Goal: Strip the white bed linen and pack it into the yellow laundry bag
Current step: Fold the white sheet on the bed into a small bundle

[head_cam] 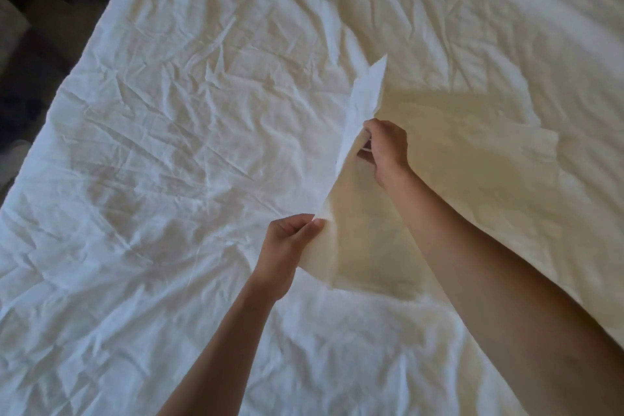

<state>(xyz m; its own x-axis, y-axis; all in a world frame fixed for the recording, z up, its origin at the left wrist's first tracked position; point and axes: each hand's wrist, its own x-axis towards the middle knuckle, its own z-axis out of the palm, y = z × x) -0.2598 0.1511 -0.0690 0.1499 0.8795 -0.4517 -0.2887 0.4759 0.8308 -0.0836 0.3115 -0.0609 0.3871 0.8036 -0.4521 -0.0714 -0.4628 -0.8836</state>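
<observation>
Head view: a lifted edge of a white bed sheet [366, 101] is pinched by the left hand [287, 248] and right hand [385, 149] above the wrinkled bed [169, 145].

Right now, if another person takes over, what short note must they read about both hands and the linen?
Left hand: pinching the lifted edge of the wrinkled white cotton sheet.
Right hand: gripping the same edge further up.
The sheet's corner stands raised; the rest still lies spread across the bed.
Done: one edge lifted.
Left: gather the whole sheet and pack it. The yellow bag is not in view.
</observation>
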